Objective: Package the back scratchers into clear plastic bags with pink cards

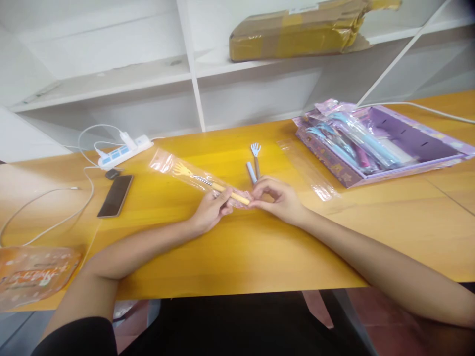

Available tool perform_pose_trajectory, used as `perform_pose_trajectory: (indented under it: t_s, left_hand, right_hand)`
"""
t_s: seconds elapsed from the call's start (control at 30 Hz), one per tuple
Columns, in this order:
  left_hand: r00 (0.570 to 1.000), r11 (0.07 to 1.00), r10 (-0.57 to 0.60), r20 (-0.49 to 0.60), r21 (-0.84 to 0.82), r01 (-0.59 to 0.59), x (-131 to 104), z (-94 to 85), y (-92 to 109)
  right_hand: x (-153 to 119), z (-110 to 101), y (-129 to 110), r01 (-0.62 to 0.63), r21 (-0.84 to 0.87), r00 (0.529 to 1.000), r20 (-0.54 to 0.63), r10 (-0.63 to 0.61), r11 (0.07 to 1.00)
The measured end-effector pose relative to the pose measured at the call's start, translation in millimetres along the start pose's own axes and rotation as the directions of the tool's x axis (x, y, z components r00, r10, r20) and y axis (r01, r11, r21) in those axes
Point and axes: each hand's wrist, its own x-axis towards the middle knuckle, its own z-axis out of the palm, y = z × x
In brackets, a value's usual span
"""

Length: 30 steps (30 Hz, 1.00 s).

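Observation:
A yellow back scratcher (218, 187) with a hand-shaped head lies inside a clear plastic bag (161, 161). My left hand (212, 210) is closed around the handle through the bag, thumb on top. My right hand (279, 199) pinches the bag's end by the handle's tip, thumb and forefinger together. Just beyond my right hand, a blue back scratcher (256, 151) lies on the table, its handle partly hidden by the fingers. Right of it rests another clear plastic bag (309, 173), flat on the wood.
A purple box (404, 133) at the right holds several bagged back scratchers. To the left are a power strip (126, 152) with cables, a phone (116, 196) and an orange package (37, 274). A taped carton (297, 32) sits on the white shelf (126, 85) behind the table (230, 262).

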Motion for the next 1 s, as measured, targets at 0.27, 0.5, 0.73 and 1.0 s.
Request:
perform_pose_trajectory:
  t_s: [0.27,0.5,0.73,1.0]
  left_hand:
    - [0.992,0.981,-0.085,0.093,0.182,0.067,-8,-4.1,-12]
    - [0.999,0.998,-0.031,-0.006,0.053,0.032,2,-7.5,-7]
    - [1.0,0.996,0.005,-0.005,0.091,-0.005,5,-11.3,-9]
    - [0.978,0.914,-0.032,0.208,0.403,-0.056,4,-16.6,-11]
  right_hand:
    - [-7,11,-6,0.126,-0.183,0.992,0.019,-0.125,0.975]
    - [-2,-6,-5,0.25,-0.178,0.955,0.206,-0.212,0.952]
    - [-7,-5,3,0.443,-0.406,0.884,0.345,-0.315,0.799]
    - [-4,1,-1,0.421,-0.345,0.905,0.22,-0.363,0.839]
